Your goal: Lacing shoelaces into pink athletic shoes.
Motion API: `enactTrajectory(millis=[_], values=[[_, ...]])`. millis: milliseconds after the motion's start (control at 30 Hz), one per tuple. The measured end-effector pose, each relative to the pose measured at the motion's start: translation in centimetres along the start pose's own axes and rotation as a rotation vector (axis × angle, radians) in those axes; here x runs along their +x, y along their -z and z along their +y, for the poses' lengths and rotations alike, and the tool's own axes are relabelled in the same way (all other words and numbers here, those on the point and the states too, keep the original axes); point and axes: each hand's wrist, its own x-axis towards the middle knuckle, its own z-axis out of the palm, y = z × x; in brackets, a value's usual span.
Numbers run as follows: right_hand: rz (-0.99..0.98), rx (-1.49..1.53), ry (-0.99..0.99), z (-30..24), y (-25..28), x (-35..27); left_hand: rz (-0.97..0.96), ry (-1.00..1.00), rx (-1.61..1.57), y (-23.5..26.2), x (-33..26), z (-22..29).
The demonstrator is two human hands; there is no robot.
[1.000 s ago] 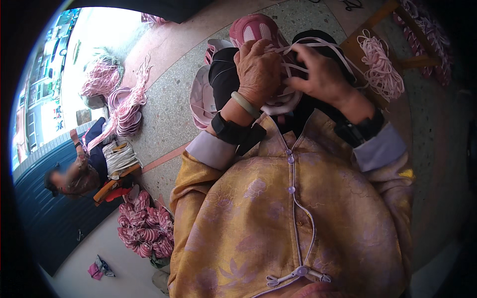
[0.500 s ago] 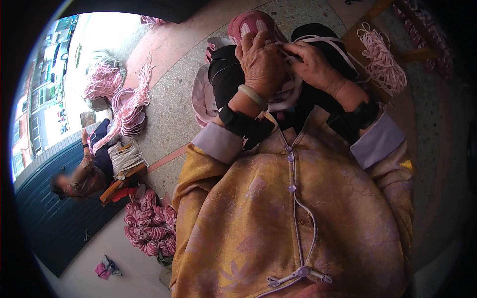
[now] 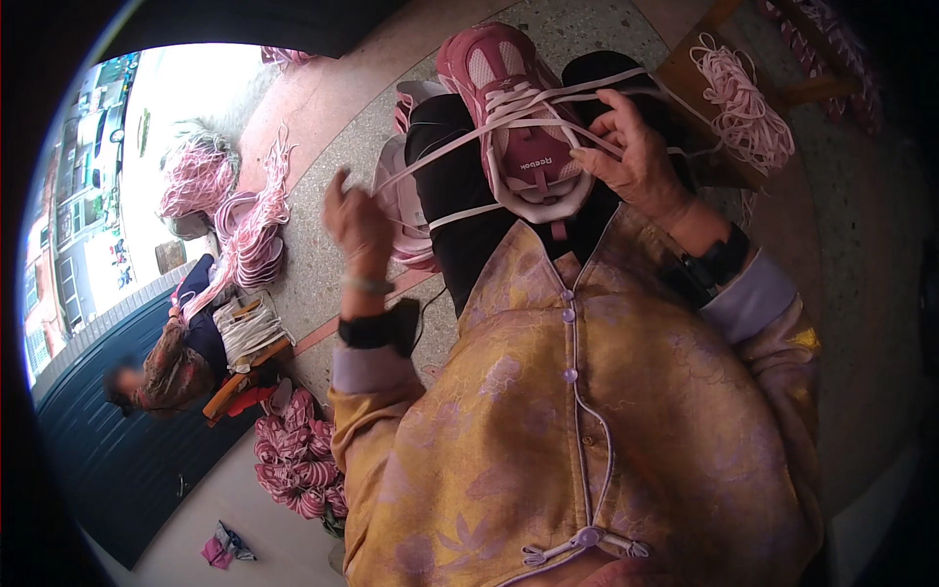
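Observation:
A pink sneaker (image 3: 537, 147) rests across my dark-trousered lap, its toe pointing away from me. Pale laces cross over its tongue, and the upper holes are laced. My left hand (image 3: 359, 227), slightly blurred, is out to the left of the shoe, closed on a shoelace (image 3: 445, 151) stretched tight from the lacing. To the right of the shoe opening, my right hand (image 3: 636, 161) pinches another part of the lace between thumb and fingers. More lace strands run from the shoe toward the right, past my knee.
On a wooden surface at the right lies a bundle of pale laces (image 3: 741, 108). Other pale pink shoes (image 3: 401, 201) are left of my lap. A seated person (image 3: 176, 357) is at far left, near a pile of pink shoe parts (image 3: 298, 445) and heaped pink laces (image 3: 201, 176).
My hands were together over the shoe's lacing. The left has swung out to the left, drawing the lace taut, and the right has shifted slightly right, uncovering the tongue.

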Motion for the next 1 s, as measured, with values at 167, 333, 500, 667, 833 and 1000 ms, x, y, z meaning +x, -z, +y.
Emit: enactTrajectory(millis=[167, 333, 500, 667, 833, 1000], values=[[0.040, 0.143, -0.135, 0.5, 1.0, -0.4, -0.597, 0.665, 0.589, 5.1, -10.5, -15.2], [-0.050, -0.040, -0.296, -0.6, 0.9, 2.3, -0.691, 0.789, 0.550, 4.1, -11.6, -13.9], [-0.005, 0.036, -0.372, 0.8, 0.3, 4.9, -0.118, 0.331, -0.411, -2.7, -5.2, -4.7], [-0.044, -0.002, -0.363, 0.6, 0.3, 5.9, -0.099, -0.151, -0.526, -1.9, 3.3, 7.6], [-0.027, 0.051, -0.353, -0.3, -0.1, 4.9, -0.243, -0.152, -0.606, -2.8, 4.3, 9.2], [-0.188, -0.502, -0.213, -2.4, 2.4, 3.6, -0.549, 0.337, -1.088, 0.6, 3.2, 5.6]])
